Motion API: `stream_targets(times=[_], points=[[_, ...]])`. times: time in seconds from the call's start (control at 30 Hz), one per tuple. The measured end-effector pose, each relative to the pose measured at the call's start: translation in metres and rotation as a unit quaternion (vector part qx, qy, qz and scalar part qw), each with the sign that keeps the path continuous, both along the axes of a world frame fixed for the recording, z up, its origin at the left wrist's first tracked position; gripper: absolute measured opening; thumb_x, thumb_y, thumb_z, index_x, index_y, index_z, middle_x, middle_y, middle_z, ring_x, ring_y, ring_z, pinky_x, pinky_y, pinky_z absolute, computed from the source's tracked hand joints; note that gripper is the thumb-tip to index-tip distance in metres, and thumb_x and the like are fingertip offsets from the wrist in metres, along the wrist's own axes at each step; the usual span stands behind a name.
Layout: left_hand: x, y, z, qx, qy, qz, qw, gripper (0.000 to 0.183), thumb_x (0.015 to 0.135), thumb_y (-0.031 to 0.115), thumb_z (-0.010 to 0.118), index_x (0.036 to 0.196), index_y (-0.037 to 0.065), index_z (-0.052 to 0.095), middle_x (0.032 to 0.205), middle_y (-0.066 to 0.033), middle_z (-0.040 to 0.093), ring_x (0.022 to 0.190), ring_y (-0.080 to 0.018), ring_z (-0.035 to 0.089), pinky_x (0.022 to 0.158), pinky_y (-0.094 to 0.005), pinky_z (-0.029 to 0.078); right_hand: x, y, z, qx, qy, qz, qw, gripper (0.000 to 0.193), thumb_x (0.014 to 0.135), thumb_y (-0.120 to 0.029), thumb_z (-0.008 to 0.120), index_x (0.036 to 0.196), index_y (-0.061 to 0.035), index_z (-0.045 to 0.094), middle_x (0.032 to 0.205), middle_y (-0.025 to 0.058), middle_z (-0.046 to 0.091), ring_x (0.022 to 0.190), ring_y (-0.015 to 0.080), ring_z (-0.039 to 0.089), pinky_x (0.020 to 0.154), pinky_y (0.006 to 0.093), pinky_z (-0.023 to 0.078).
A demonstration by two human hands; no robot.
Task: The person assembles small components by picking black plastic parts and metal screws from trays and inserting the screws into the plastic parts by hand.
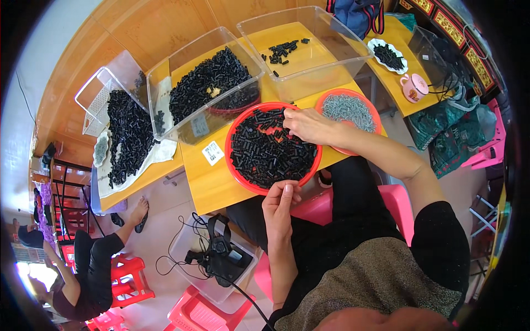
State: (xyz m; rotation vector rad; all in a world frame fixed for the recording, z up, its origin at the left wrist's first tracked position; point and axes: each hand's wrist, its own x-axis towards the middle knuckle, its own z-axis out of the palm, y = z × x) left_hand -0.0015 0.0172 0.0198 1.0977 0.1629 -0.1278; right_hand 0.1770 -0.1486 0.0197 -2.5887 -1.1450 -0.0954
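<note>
A red round basin [232,161] full of small black plastic pieces [265,157] stands at the table's front edge. My right hand [305,124] reaches over its far right side, fingers pinched together among the pieces; what lies between the fingertips is hidden. Close to the basin's near rim is my left hand [280,199], thumb raised against curled fingers; anything held there is too small to make out. Beyond my right wrist, a second red basin [322,98] holds many small silvery metal parts [348,112], apparently screws.
Behind stand a clear bin [207,43] heaped with black pieces and another clear bin [331,77] with a few. More pieces spill over a white cloth [144,165] at left. A pink mug [414,88] and white dish [406,65] stand right. Another person [91,276] sits lower left.
</note>
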Motion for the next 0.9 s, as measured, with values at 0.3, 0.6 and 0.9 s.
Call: stream_targets(times=[0.3,0.6,0.9], points=[[0.005,-0.006,-0.004,-0.017,0.036,0.057,0.998,0.020,0.094,0.016,0.053,0.106,0.001,0.061,0.090,-0.0034,0.064,0.073,-0.0061,0.056,0.066,-0.0182,0.043,-0.065,-0.002,0.028,0.253,0.160,-0.023,0.954,0.021,0.074,-0.011,0.067,0.090,-0.0023,0.057,0.087,0.0081,0.053,0.070,0.0204,0.056,0.060,0.0321,0.046],[0.005,-0.006,-0.023,-0.022,0.035,0.052,0.998,0.019,0.092,0.012,0.056,0.107,0.001,0.060,0.088,-0.0061,0.066,0.070,-0.0084,0.060,0.063,-0.0184,0.045,-0.110,-0.004,0.034,0.237,0.109,0.047,0.964,0.027,0.074,-0.019,0.070,0.097,-0.0099,0.059,0.088,0.0056,0.056,0.080,0.0236,0.058,0.067,0.0353,0.042],[0.007,0.003,-0.023,-0.068,0.059,0.086,0.992,0.014,0.093,0.013,0.055,0.101,0.003,0.060,0.086,-0.0053,0.065,0.067,-0.0089,0.059,0.060,-0.0181,0.044,-0.032,0.016,-0.005,0.168,-0.008,0.034,0.985,0.018,0.076,-0.019,0.068,0.091,-0.0081,0.063,0.085,0.0071,0.055,0.081,0.0259,0.057,0.067,0.0374,0.046]])
